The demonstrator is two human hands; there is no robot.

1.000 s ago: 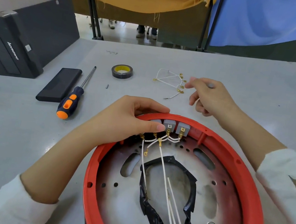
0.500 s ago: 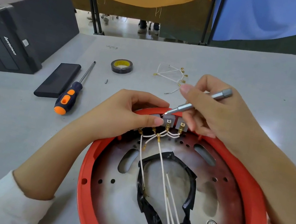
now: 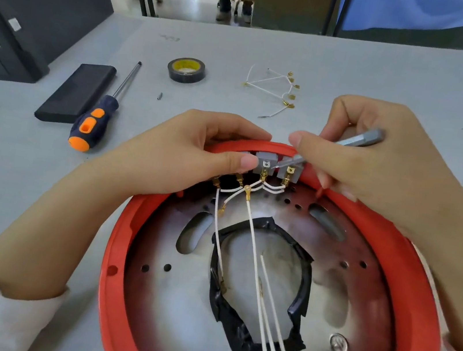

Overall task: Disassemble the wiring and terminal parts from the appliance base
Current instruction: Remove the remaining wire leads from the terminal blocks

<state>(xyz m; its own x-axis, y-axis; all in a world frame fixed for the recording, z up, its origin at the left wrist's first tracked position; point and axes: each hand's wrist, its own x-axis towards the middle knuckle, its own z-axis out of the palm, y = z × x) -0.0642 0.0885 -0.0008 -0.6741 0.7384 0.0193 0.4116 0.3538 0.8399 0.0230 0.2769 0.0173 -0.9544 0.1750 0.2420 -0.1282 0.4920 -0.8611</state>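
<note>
1. Head view: the appliance base (image 3: 410, 264), a red-rimmed ring with a perforated metal plate, lies on the near part of the grey table (image 3: 362, 68). Grey terminal blocks (image 3: 265, 162) sit along its far inner rim, with white wires (image 3: 256, 240) running from brass connectors toward the near edge.
2. Left hand (image 3: 185, 155): fingers curled over the far rim, thumb and fingertips pinching the leftmost terminal block.
3. Right hand (image 3: 377, 165): fingers closed round a slim metal tool (image 3: 360, 138), its tip set at the middle block's brass tab.
4. Risk: the tip may skid off the small tab, since the contact area is narrow. It would likely jab the left thumb, which lies just beside it.
5. Risk: hard levering may bend the tab or tear a wire from its crimp.
6. Risk: the base may shift if the left hand's hold loosens.
7. Obstruction: looped wires crowd the connectors; black tape (image 3: 231, 321) round the centre opening pins one wire.
8. Surroundings: removed wire bundle (image 3: 274, 88) just beyond the hands; tape roll (image 3: 186, 69), orange-handled screwdriver (image 3: 96, 120) and black slab (image 3: 76, 91) to the far left; dark case (image 3: 32, 7) at the left edge.
</note>
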